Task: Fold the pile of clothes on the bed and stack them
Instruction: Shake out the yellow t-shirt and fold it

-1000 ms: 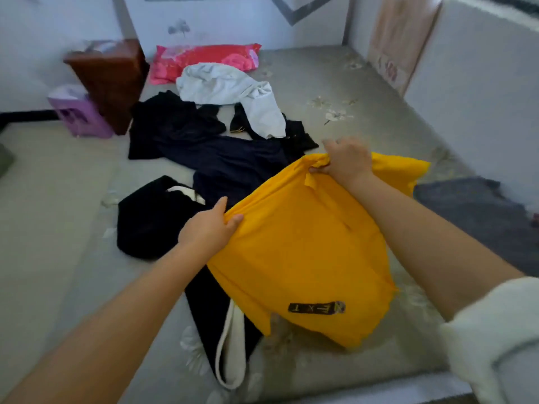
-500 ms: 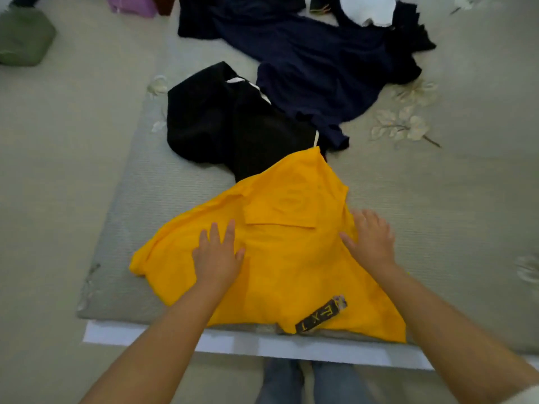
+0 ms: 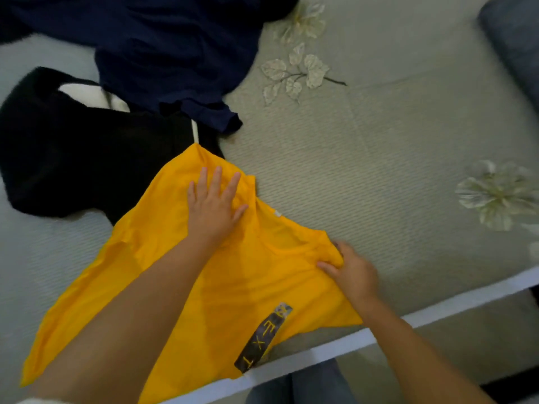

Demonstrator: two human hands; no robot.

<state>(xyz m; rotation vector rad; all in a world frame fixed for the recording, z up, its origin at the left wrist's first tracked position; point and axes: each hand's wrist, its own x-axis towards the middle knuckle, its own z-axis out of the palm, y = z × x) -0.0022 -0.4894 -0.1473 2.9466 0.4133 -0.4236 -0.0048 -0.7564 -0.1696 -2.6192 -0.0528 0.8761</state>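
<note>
One yellow shirt [image 3: 221,287] lies slanted across the bed [image 3: 379,170], left hand [image 3: 214,207] flat on it, right hand [image 3: 351,272] pinching its collar.

A white bed frame edge [image 3: 335,349] borders the floral-patterned mattress cover [image 3: 379,141].

Soft, even light falls on the bed [image 3: 379,158], moderately bright, with no glare and only faint shadows. The yellow shirt [image 3: 233,287] glows saturated. Above it, the black garment [image 3: 73,158] and the navy garment [image 3: 175,53] sink into near-featureless dark. Motion blur smears edges, and the bed's white edge bows from wide-angle distortion.
</note>
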